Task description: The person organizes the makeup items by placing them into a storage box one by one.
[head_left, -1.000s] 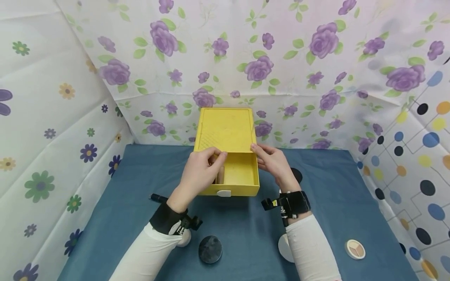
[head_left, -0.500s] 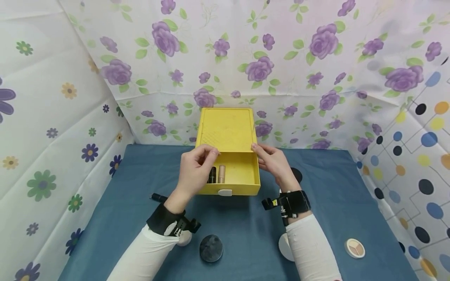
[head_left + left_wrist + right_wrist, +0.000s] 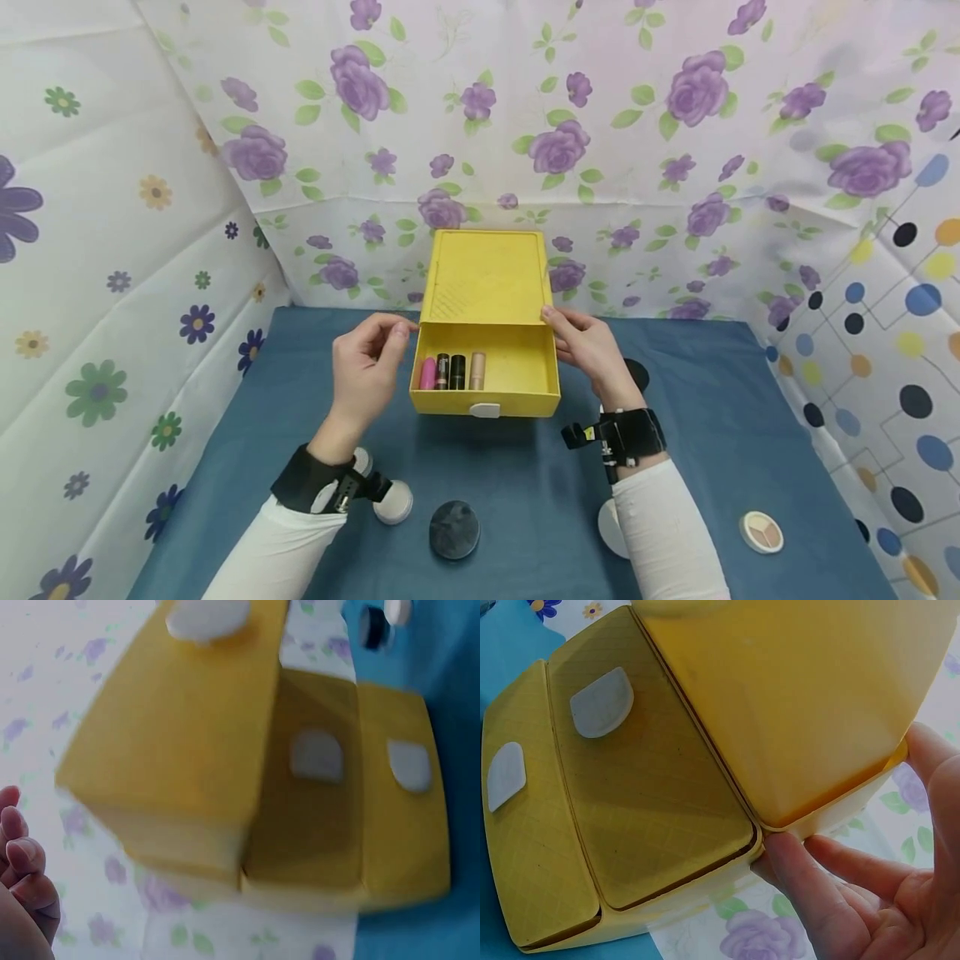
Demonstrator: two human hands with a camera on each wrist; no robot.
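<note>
A yellow drawer cabinet (image 3: 491,275) stands at the back of the blue cloth, its top drawer (image 3: 525,404) pulled out. Along that drawer's left side lie several lipstick-like tubes: a pink one (image 3: 428,374), black ones (image 3: 457,372) and a beige one (image 3: 477,371). My left hand (image 3: 363,367) hovers left of the drawer, fingers loosely curled with nothing visible in them, its forefinger near the cabinet's top left corner. At the right edge, my right hand (image 3: 588,346) holds the cabinet, thumb above and fingers against the side (image 3: 810,889). Lower drawers with white tabs (image 3: 602,703) are closed.
On the cloth lie a dark round compact (image 3: 454,530), a small white round jar (image 3: 393,502), a white disc (image 3: 612,527) partly under the right forearm, and a three-shade palette (image 3: 762,532). A black round item (image 3: 637,373) sits behind the right wrist.
My left hand has come up out of the drawer and moved left, uncovering the tubes inside. The right hand stays at the cabinet's right edge.
</note>
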